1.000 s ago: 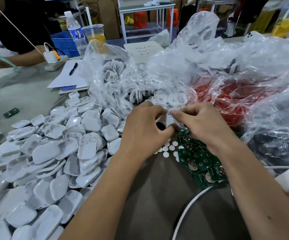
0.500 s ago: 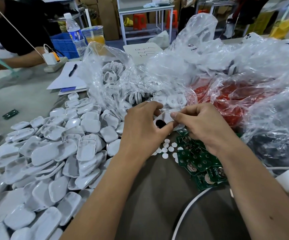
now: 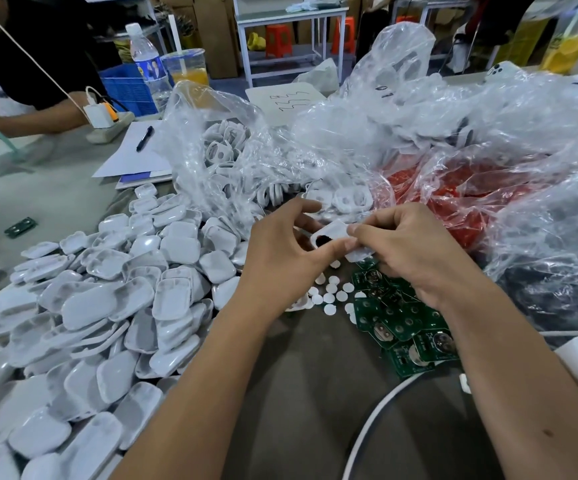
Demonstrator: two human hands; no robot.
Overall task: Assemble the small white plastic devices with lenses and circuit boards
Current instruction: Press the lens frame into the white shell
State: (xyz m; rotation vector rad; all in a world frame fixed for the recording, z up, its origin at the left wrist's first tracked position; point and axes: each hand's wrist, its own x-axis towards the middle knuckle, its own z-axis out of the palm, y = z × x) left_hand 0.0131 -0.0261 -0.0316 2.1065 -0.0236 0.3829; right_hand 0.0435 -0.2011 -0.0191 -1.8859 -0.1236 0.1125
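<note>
Left hand and right hand both pinch white plastic shell with dark round hole, held above surface; each grip closed on it. Below: white round discs, green circuit boards. Pile of white covers at left.

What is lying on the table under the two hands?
Small white round discs and green circuit boards lie there. The right hand covers some boards, so their number is unclear.

Both forearms reach forward, converging at centre. Left hand: fingers curled, thumb extended toward the right, pinching. Right hand: knuckles up, fingers bent, forefinger and thumb pinched together, tips touching the left thumb.
</note>
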